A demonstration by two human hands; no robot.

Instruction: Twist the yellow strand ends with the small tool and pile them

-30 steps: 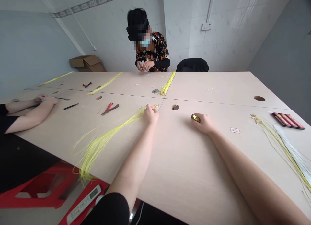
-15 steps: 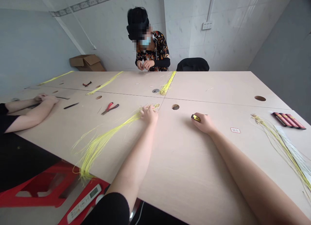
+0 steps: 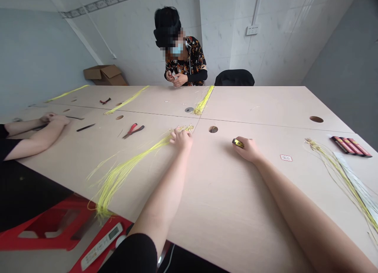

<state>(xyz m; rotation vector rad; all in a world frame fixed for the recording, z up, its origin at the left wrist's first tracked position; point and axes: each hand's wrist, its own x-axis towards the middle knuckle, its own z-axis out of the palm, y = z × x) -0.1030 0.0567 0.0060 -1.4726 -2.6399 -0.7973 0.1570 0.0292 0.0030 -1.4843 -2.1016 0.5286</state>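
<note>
A bundle of thin yellow wires (image 3: pixel 118 174) lies slantwise on the table, its loose tails hanging over the front edge. My left hand (image 3: pixel 181 140) rests at the far end of this bundle, fingers curled down onto the wires. Small gold-coloured tips (image 3: pixel 188 128) show just beyond its fingers. Further right, my right hand (image 3: pixel 249 149) is closed around a small black-and-yellow tool (image 3: pixel 238 143). Only one end of that tool sticks out; the rest is hidden in the palm, so its kind is unclear.
Red-handled pliers (image 3: pixel 133 130) lie left of the wires. At right are another wire bundle (image 3: pixel 339 166) and black-and-red sticks (image 3: pixel 351 146). A co-worker (image 3: pixel 186 60) sits opposite; another person's arms (image 3: pixel 41 137) rest at left. The table has round holes, one (image 3: pixel 213 129) between my hands.
My hands have barely moved. Across the table the co-worker's hands have shifted, and something red now shows in them.
</note>
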